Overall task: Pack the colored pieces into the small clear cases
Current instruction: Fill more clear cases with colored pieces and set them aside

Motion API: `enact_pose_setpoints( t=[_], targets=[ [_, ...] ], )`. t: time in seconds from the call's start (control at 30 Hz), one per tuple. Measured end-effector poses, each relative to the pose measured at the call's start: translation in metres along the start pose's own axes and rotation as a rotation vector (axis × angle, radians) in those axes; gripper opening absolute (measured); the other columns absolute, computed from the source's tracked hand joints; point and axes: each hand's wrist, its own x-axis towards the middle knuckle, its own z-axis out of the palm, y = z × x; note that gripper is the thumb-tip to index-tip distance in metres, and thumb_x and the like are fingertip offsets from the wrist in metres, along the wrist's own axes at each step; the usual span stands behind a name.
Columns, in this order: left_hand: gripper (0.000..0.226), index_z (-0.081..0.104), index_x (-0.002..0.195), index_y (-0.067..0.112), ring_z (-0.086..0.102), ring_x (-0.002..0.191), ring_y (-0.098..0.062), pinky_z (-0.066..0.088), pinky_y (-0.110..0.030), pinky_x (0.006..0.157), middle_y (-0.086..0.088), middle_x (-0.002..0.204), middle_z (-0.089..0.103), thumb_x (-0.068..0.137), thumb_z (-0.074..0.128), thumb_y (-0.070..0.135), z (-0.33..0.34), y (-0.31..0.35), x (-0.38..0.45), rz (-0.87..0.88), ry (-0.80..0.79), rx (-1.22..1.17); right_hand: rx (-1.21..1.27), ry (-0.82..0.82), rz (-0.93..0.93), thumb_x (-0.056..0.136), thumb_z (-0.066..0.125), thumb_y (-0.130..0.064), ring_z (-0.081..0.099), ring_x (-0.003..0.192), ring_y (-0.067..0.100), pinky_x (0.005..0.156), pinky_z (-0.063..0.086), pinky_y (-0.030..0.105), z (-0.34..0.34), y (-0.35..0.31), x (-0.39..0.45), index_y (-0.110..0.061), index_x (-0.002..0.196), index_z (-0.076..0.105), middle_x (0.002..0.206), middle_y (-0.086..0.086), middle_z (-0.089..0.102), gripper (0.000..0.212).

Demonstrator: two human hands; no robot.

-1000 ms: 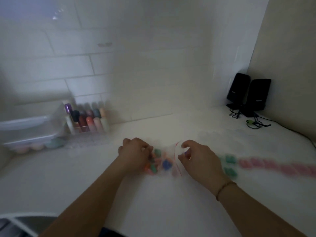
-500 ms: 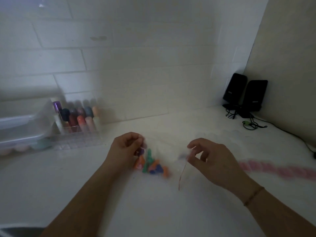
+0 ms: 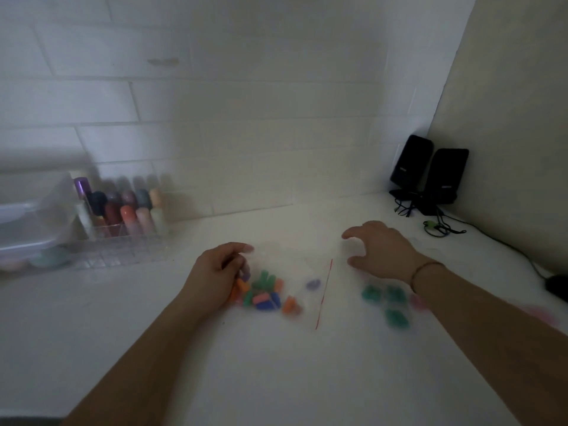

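Note:
A clear zip bag point(image 3: 304, 272) with a red seal line lies on the white counter point(image 3: 276, 364), holding several orange, green, blue and pink pieces point(image 3: 264, 292) and one purple piece point(image 3: 313, 284). My left hand point(image 3: 215, 272) is curled on the bag's left end, pinching it by the pieces. My right hand point(image 3: 378, 250) hovers to the right of the bag, fingers spread, holding nothing. Below that hand lie blurred green pieces point(image 3: 384, 302) and pink pieces point(image 3: 418, 301). The view is blurred and I cannot make out any small clear cases.
A clear organiser point(image 3: 123, 241) with coloured bottles stands at the back left, beside stacked clear bins point(image 3: 27, 222). Two black speakers point(image 3: 430, 173) with cables sit in the back right corner. A dark object point(image 3: 558, 285) lies at the right edge.
My right hand has let go of the bag's red edge, opened and moved up and right. The bag has settled flat on the counter. The left hand still holds its end.

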Motion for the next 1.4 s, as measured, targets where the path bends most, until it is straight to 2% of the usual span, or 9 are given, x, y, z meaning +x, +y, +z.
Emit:
enact_pose_setpoints(
  t=[0.3, 0.43, 0.57, 0.63, 0.77, 0.83, 0.97, 1.13, 1.4],
  targets=[
    [0.029, 0.069, 0.101, 0.013, 0.055, 0.051, -0.004, 0.043, -0.012, 0.052, -0.003, 0.067, 0.062, 0.097, 0.046, -0.004, -0.019, 0.004, -0.004, 0.006, -0.040, 0.057, -0.013, 0.093, -0.077, 0.089, 0.062, -0.043, 0.051, 0.118, 0.016, 0.103, 0.035, 0.033, 0.008, -0.001, 0.002, -0.029, 0.129, 0.055, 0.125, -0.008, 0.060, 0.043],
    [0.023, 0.066, 0.113, 0.025, 0.066, 0.071, -0.005, 0.054, -0.019, 0.062, 0.004, 0.100, 0.068, 0.094, 0.059, 0.013, -0.018, 0.011, -0.009, 0.029, 0.078, 0.132, 0.239, 0.325, -0.250, 0.085, 0.069, -0.039, 0.054, 0.111, 0.013, 0.098, 0.036, 0.020, 0.001, -0.018, -0.031, -0.026, 0.120, 0.064, 0.116, -0.008, 0.065, 0.038],
    [0.026, 0.066, 0.112, 0.030, 0.064, 0.091, -0.003, 0.055, -0.028, 0.078, 0.018, 0.104, 0.066, 0.086, 0.068, 0.034, -0.011, 0.046, -0.033, 0.150, 0.224, 0.126, 0.454, 0.423, -0.391, 0.080, 0.065, -0.054, 0.056, 0.101, -0.003, 0.091, 0.037, 0.008, -0.025, -0.047, -0.091, -0.029, 0.112, 0.066, 0.106, -0.021, 0.063, 0.040],
    [0.031, 0.069, 0.107, 0.024, 0.069, 0.085, -0.010, 0.056, -0.026, 0.075, 0.007, 0.097, 0.073, 0.081, 0.066, 0.042, 0.007, 0.075, -0.052, 0.187, 0.046, -0.045, 0.510, 0.470, -0.381, 0.076, 0.063, -0.061, 0.055, 0.100, -0.007, 0.087, 0.036, 0.003, -0.036, -0.057, -0.115, -0.035, 0.108, 0.062, 0.103, -0.026, 0.062, 0.041],
    [0.046, 0.069, 0.108, 0.005, 0.071, 0.087, -0.030, 0.058, -0.034, 0.073, -0.019, 0.100, 0.072, 0.089, 0.049, 0.042, 0.051, 0.115, -0.070, -0.139, -0.599, -0.628, 0.572, 0.587, -0.397, 0.085, 0.059, -0.051, 0.058, 0.097, 0.000, 0.081, 0.042, 0.010, -0.043, -0.064, -0.135, -0.027, 0.098, 0.061, 0.099, -0.018, 0.063, 0.027],
    [0.051, 0.067, 0.113, 0.004, 0.069, 0.094, -0.029, 0.057, -0.034, 0.080, -0.022, 0.110, 0.068, 0.089, 0.050, 0.045, 0.064, 0.118, -0.069, -0.212, -0.758, -0.803, 0.689, 0.590, -0.403, 0.090, 0.057, -0.041, 0.062, 0.103, 0.006, 0.086, 0.048, 0.019, -0.040, -0.063, -0.138, -0.026, 0.101, 0.062, 0.103, -0.016, 0.064, 0.020],
    [0.049, 0.068, 0.113, 0.006, 0.067, 0.100, -0.025, 0.054, -0.038, 0.092, -0.019, 0.114, 0.068, 0.080, 0.073, 0.042, 0.082, 0.110, -0.071, -0.207, -0.790, -1.051, 0.754, 0.628, -0.403, 0.091, 0.057, -0.032, 0.060, 0.115, 0.010, 0.094, 0.049, 0.027, -0.023, -0.057, -0.145, -0.022, 0.112, 0.061, 0.117, -0.012, 0.064, 0.024],
    [0.058, 0.064, 0.117, 0.001, 0.070, 0.094, -0.026, 0.056, -0.036, 0.085, -0.020, 0.111, 0.068, 0.074, 0.081, 0.036, 0.092, 0.102, -0.076, -0.218, -0.691, -1.134, 0.572, 0.839, -0.408, 0.085, 0.063, -0.034, 0.060, 0.101, 0.010, 0.088, 0.048, 0.024, -0.009, -0.054, -0.145, -0.008, 0.100, 0.069, 0.104, -0.004, 0.066, 0.030],
    [0.053, 0.063, 0.112, -0.001, 0.072, 0.089, -0.024, 0.059, -0.034, 0.079, -0.021, 0.107, 0.070, 0.072, 0.084, 0.027, 0.098, 0.095, -0.080, -0.284, -0.611, -1.287, 0.761, 0.807, -0.376, 0.085, 0.061, -0.020, 0.064, 0.107, 0.013, 0.089, 0.049, 0.025, -0.006, -0.057, -0.153, -0.017, 0.101, 0.065, 0.107, -0.006, 0.069, 0.018]
  ],
)
